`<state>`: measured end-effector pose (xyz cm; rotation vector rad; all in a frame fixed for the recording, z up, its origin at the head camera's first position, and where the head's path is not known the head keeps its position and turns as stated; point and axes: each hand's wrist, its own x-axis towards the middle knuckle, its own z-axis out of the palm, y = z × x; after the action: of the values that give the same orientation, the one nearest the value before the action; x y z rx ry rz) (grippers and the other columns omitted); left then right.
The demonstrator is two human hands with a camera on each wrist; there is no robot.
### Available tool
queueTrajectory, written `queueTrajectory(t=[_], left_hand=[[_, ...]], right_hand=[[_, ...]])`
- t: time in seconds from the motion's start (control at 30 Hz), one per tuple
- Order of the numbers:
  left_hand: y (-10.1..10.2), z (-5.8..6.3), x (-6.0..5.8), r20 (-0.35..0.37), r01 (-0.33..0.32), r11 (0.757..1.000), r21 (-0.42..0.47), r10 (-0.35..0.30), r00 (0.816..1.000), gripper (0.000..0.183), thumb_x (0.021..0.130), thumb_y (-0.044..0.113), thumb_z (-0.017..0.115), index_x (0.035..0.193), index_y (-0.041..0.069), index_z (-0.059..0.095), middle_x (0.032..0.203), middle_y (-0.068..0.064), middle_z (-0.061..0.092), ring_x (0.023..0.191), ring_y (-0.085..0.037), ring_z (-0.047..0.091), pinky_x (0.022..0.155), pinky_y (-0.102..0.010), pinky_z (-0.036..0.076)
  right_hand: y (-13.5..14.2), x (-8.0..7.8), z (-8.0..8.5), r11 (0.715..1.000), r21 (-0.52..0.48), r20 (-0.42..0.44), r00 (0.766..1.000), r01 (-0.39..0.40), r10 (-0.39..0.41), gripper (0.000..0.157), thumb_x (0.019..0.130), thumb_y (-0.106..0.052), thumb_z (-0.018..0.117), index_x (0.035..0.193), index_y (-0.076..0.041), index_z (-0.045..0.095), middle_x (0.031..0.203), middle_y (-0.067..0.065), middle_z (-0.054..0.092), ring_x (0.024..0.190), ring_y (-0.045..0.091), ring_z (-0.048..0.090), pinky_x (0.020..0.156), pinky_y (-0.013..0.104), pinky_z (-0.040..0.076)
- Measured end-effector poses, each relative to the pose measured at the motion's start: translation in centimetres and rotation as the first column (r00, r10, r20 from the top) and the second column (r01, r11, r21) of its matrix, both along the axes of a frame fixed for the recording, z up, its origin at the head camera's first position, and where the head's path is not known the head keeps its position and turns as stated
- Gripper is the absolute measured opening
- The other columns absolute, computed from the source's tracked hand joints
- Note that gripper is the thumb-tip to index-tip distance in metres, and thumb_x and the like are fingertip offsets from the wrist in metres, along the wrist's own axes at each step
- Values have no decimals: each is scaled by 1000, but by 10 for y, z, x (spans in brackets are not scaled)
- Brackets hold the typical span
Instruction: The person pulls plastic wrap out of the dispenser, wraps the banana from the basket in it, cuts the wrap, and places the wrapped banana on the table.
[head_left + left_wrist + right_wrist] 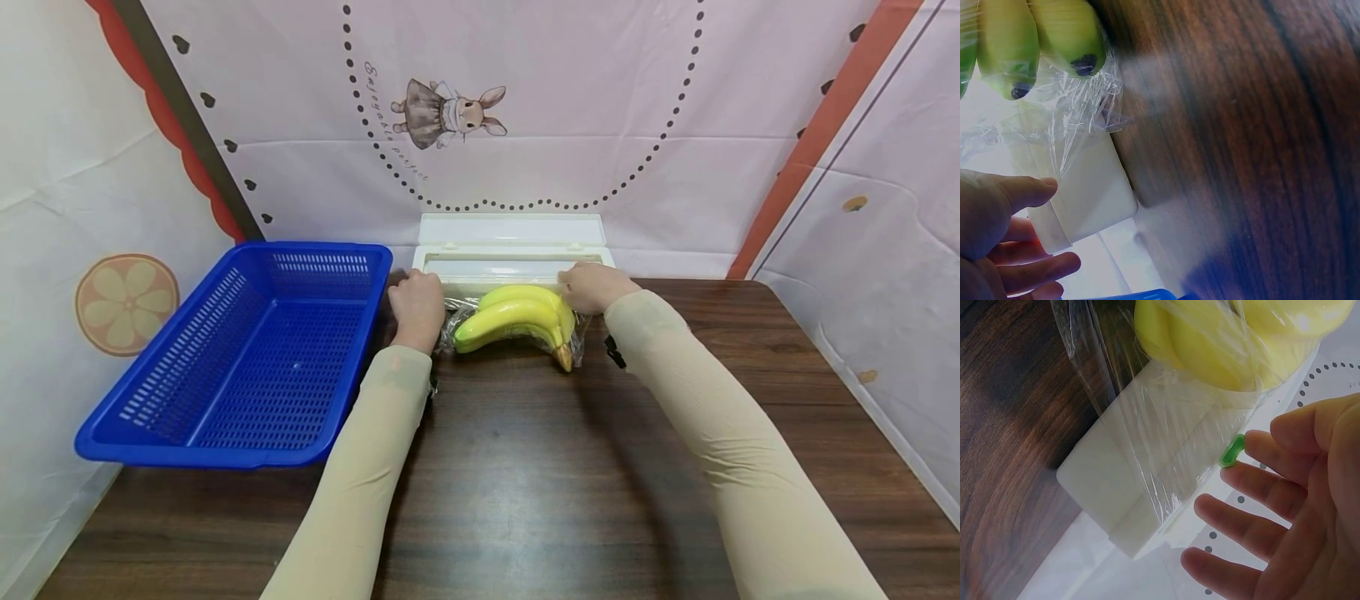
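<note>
A bunch of yellow bananas point(513, 315), wrapped in clear cling film point(1079, 106), lies against the front of a white cling film dispenser point(512, 228). The dispenser's lid stands up at the back. At its left end, my left hand point(418, 308) grips the edge, with the thumb in front and the fingers behind. My right hand point(596, 287) is at the other end. Its index and middle fingertips touch a small green slider point(1232, 450) on the dispenser's edge, the fingers loosely bent. Film stretches from the bananas over the dispenser's front.
To the left stands a blue plastic basket point(288, 454) with slotted walls. A printed cloth point(585, 108) hangs right behind the dispenser, and more cloth borders both sides. Everything rests on a dark wooden table point(510, 500).
</note>
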<state>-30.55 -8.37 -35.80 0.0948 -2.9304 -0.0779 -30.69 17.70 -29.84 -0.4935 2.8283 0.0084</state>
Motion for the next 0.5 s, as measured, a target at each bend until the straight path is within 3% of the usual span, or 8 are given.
queueTrajectory(t=[0.5], left_hand=[[0,-1,-1,23,-9,1000,-7,10,1000,26,97,10,45,106,5,69,103,-16,61,86,-32,64,79,-48,49]], right_hand=[[4,1,-1,1000,6,-6,1000,-1,1,50,99,-28,32,145,-8,37,147,19,38,136,37,34,109,56,28]])
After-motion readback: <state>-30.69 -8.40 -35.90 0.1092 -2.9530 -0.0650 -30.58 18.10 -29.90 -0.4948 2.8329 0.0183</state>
